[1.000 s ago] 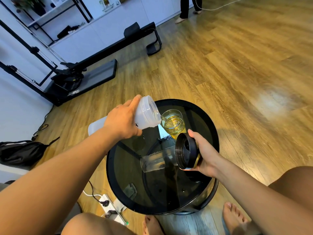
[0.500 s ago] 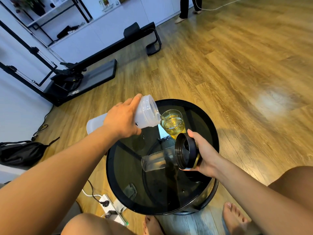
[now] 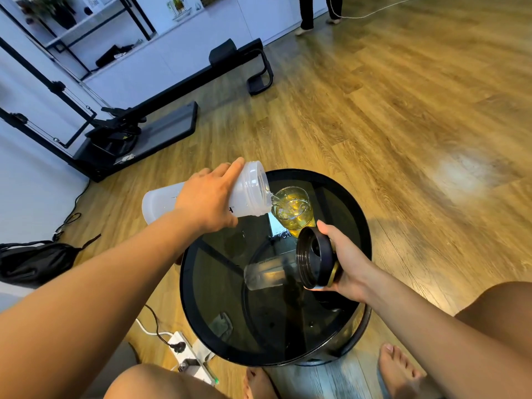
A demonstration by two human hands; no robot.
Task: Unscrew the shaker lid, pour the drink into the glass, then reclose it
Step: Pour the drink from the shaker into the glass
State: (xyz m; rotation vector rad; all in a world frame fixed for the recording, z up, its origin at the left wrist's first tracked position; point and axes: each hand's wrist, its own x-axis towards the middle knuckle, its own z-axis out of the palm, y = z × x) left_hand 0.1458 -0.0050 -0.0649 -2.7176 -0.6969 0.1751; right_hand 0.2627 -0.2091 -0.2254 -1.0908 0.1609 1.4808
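My left hand [image 3: 207, 197] grips a frosted white shaker [image 3: 247, 191] tipped nearly flat, its open mouth over a clear glass [image 3: 293, 208] at the far side of a round black glass table [image 3: 362, 226]. A thin stream of liquid runs from the shaker into the glass, which holds yellowish drink. Nearer to me, my right hand [image 3: 348, 263] holds the black lid [image 3: 315, 257] with a gold band, its inside turned left. A clear tube [image 3: 269, 273] sticks out from the lid to the left, above the table.
Wooden floor surrounds the table. A white power strip [image 3: 193, 355] with cables lies at the table's near left. A black bag [image 3: 34, 260] sits at left, a black exercise machine [image 3: 144, 119] farther back. A person's legs [image 3: 316, 10] stand far off. My knees and feet are below.
The shaker's base has risen slightly as I tilt it further, and the glass has filled a little more. The right hand with the lid has stayed still.
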